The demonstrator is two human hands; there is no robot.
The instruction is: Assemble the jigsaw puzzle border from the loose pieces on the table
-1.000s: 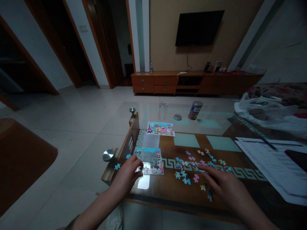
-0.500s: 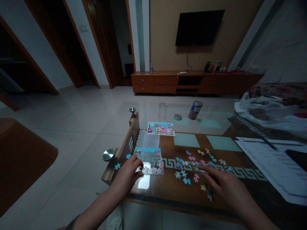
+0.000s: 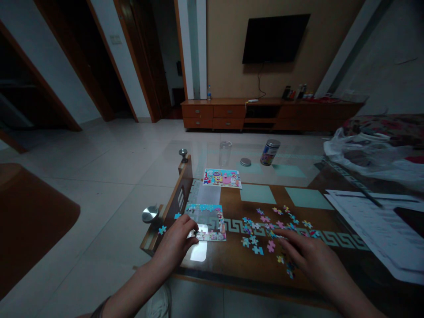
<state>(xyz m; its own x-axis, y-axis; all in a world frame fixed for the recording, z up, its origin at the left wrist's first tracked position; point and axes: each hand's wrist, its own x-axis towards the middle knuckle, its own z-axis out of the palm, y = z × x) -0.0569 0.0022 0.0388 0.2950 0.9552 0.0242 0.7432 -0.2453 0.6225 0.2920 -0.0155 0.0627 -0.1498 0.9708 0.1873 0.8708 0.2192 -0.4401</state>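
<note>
A jigsaw border (image 3: 217,236), partly joined around a see-through middle, lies on the glass-topped table (image 3: 228,269). At its lower left corner rests my left hand (image 3: 180,235), fingers curved and thumb apart from the index finger; the palm side is hidden. Two loose blue pieces (image 3: 162,230) lie just left of that hand. On the right, a scattered group of puzzle pieces (image 3: 253,240) spreads over the table. My right hand (image 3: 306,249) reaches into it with the index finger stretched out, its tip at a piece (image 3: 270,232). Several pieces are partly covered by this hand.
Behind the border lies a cartoon picture card (image 3: 222,178). Farther back stand a clear jar (image 3: 225,153), a metal lid (image 3: 245,162) and a printed can (image 3: 270,152). Papers (image 3: 374,234), a dark phone-like object (image 3: 410,223) and a plastic bag (image 3: 374,154) are at right.
</note>
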